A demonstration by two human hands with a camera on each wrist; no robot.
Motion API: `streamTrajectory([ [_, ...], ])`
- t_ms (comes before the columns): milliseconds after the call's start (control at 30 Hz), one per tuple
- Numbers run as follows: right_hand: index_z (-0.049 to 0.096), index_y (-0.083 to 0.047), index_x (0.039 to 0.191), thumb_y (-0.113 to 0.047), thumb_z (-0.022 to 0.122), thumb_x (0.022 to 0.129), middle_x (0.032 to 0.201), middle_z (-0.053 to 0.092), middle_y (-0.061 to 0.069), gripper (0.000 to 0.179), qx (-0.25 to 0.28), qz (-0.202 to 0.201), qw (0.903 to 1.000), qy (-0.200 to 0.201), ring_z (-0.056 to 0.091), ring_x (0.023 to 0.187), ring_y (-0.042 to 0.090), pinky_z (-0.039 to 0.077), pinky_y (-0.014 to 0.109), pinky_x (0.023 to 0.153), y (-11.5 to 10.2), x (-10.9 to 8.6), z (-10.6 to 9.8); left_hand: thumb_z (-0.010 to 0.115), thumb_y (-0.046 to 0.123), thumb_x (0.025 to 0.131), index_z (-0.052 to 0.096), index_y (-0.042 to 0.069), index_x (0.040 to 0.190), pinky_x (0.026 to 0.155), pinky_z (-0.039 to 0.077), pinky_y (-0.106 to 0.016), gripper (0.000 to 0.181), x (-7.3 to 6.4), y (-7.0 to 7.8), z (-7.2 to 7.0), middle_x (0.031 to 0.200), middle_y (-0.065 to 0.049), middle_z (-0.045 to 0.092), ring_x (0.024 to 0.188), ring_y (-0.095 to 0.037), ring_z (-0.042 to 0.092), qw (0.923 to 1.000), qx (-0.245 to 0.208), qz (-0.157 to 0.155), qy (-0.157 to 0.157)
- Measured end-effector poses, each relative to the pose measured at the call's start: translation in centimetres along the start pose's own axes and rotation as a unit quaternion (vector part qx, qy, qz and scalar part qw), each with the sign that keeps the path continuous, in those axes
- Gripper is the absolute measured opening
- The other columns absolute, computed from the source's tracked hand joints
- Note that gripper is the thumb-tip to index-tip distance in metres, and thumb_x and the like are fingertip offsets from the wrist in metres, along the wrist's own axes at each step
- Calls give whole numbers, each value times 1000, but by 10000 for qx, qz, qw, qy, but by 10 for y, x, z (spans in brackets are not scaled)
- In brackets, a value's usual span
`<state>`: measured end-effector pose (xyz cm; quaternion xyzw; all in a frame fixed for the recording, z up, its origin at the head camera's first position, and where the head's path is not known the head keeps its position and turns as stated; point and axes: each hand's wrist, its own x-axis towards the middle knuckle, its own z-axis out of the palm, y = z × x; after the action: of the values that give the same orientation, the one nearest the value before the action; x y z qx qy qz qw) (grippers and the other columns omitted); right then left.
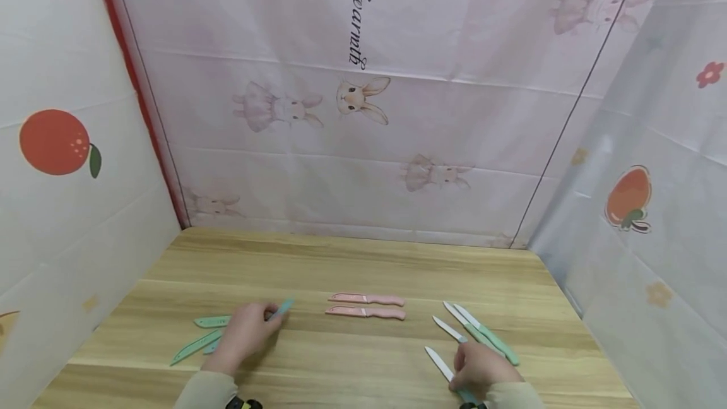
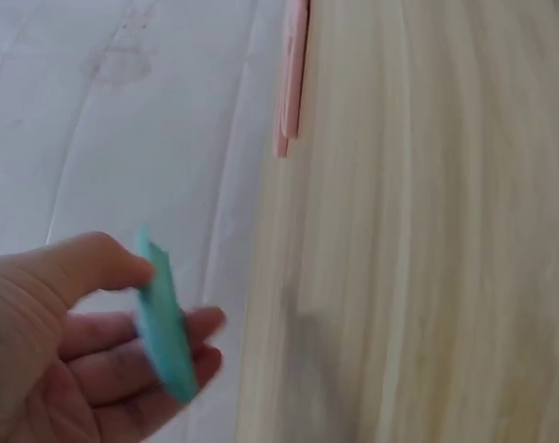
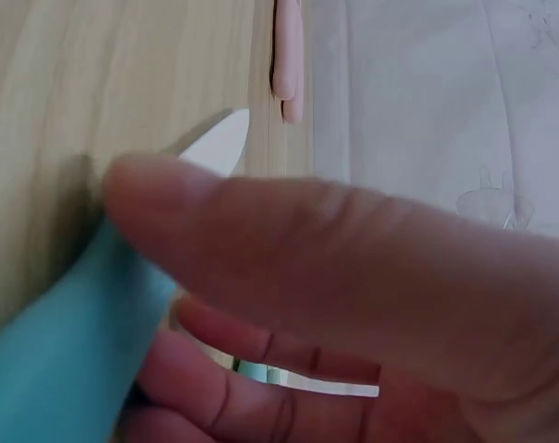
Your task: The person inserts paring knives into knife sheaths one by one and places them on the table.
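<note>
In the head view my left hand [image 1: 250, 333] pinches a teal knife sheath [image 1: 284, 308] between thumb and fingers, raised off the table in the left wrist view. Below that hand lie green sheaths [image 1: 195, 347] and a bluish one [image 1: 211, 348] partly hidden. My right hand [image 1: 485, 365] grips the teal handle [image 3: 67, 341] of a small knife, its white blade [image 1: 439, 363] pointing up and left. Next to this hand lie a teal-handled knife [image 1: 447, 328], partly covered by the fingers, and green-handled knives [image 1: 500, 344] with bare white blades.
Two pink knives in pink sheaths [image 1: 346, 298] lie side by side at the table's middle. The wooden table [image 1: 341, 371] ends at a printed cloth wall [image 1: 318, 194] behind, with more cloth on both sides.
</note>
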<state>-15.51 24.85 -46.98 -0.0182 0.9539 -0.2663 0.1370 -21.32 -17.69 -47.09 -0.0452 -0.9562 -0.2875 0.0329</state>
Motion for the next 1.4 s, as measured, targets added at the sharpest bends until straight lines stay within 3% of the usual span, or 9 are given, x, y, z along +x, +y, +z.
streamTrajectory([
  [200, 57, -10, 69, -10, 82, 60, 67, 54, -2, 26, -218, -30, 9998, 18, 48, 64, 17, 41, 32, 57, -3, -1, 1, 58, 16, 90, 66, 0, 104, 84, 50, -51, 23, -4, 7, 0, 102, -15, 67, 95, -31, 61, 9982, -567, 21, 201],
  [300, 58, -10, 67, -11, 80, 60, 65, 54, -2, 23, -268, -121, 9996, 1, 47, 63, 16, 40, 31, 56, -3, 0, 1, 62, 13, 88, 66, 2, 98, 78, 52, -43, 15, -5, 11, 5, 94, -11, 67, 89, -29, 62, 9935, -1101, -61, 268],
  [400, 58, -10, 69, -14, 77, 65, 66, 54, -2, 20, -111, -358, 9992, -123, 47, 62, 16, 40, 30, 56, -3, 3, 0, 66, 11, 86, 63, 5, 88, 62, 48, -30, 7, -5, 17, 12, 78, -2, 61, 72, -18, 54, 9819, -1856, -229, 316],
  [467, 59, -9, 72, -15, 74, 68, 67, 54, -2, 17, 112, -662, 9975, -212, 48, 62, 15, 40, 28, 55, -3, 7, -1, 64, 11, 86, 60, 5, 85, 59, 43, -26, 7, -5, 23, 16, 74, -2, 57, 69, -16, 50, 9688, -2430, -376, 293],
  [633, 63, -5, 85, -13, 67, 78, 76, 59, -1, 12, 911, -1512, 9837, -345, 53, 69, 14, 46, 25, 59, -6, 19, 1, 59, 4, 86, 54, -1, 84, 68, 55, -29, 8, -6, 39, 29, 87, -9, 64, 82, -22, 63, 9258, -3737, -557, 144],
  [767, 63, 1, 95, -13, 64, 84, 84, 64, 3, 17, 1494, -1837, 9711, -309, 58, 74, 14, 51, 25, 65, -13, 24, 5, 57, 1, 86, 49, -4, 84, 66, 57, -28, 11, -9, 49, 35, 93, -16, 66, 87, -28, 66, 9010, -4301, -572, -34],
  [1100, 59, -5, 117, -29, 61, 91, 97, 61, 10, 36, 2215, -1824, 9576, 262, 58, 61, 14, 51, 25, 52, -30, 23, 14, 64, 10, 88, 53, -9, 102, 70, 57, -28, 26, -16, 72, 50, 91, -16, 69, 83, -20, 69, 8409, -5389, -432, -247],
  [1267, 59, -6, 115, -30, 66, 87, 107, 60, 9, 37, 2527, -1525, 9517, 849, 54, 60, 10, 48, 21, 52, -42, 25, 18, 67, 14, 86, 54, -9, 106, 68, 56, -23, 32, -20, 81, 53, 87, -12, 70, 80, -17, 69, 8099, -5824, -627, -306],
  [1400, 62, -8, 109, -28, 69, 84, 97, 62, 8, 33, 2744, -1348, 9455, 1120, 54, 60, 12, 47, 21, 54, -49, 26, 18, 68, 15, 86, 54, -11, 112, 68, 55, -20, 39, -22, 89, 54, 86, -11, 70, 79, -15, 69, 7857, -6131, -721, -400],
])
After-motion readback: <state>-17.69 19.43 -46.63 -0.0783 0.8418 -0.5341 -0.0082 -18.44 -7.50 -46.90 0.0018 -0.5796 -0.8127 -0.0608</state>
